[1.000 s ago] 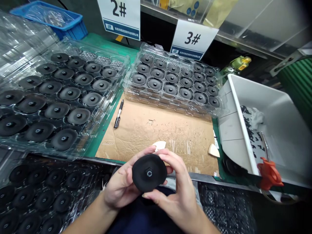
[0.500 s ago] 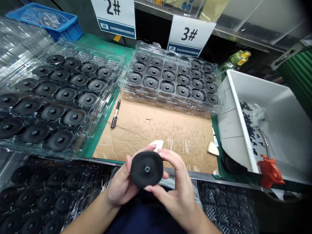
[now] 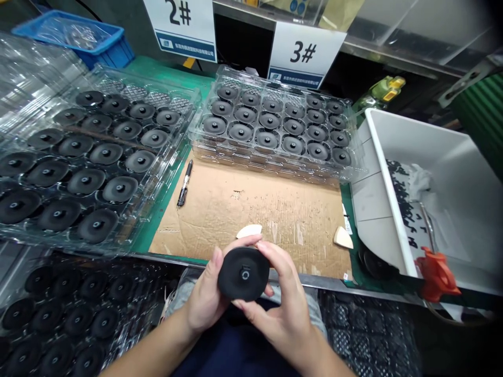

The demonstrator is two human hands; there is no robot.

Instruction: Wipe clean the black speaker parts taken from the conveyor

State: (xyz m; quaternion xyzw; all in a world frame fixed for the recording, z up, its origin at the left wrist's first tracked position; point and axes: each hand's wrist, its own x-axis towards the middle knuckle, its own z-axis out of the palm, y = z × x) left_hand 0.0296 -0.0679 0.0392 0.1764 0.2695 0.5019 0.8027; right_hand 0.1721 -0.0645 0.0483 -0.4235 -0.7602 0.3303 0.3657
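Between my two hands is a round black plastic part (image 3: 244, 285) with a small raised hub at its centre, its hub side facing me. My left hand (image 3: 208, 293) holds it from the left, thumb up along the rim and fingers behind. With thumb below and fingers above, my right hand (image 3: 285, 293) grips the right edge. Just beyond the fingers a cream wedge-shaped pad (image 3: 250, 231) lies on the cardboard sheet (image 3: 212, 204), partly hidden by my hands. Similar black parts fill most pockets of the clear tray (image 3: 188, 137) at the back.
Another clear tray (image 3: 135, 212) of black parts stands at left, near a pen (image 3: 184, 183). At right are a second cream pad (image 3: 343, 237), a white bin (image 3: 375, 193) with black scraps, and an orange-handled tool (image 3: 437, 275). More trays sit below the table edge.
Both hands, with the black part between them, have shifted slightly to the right. The part is tilted a little differently, its hub showing more from the side.
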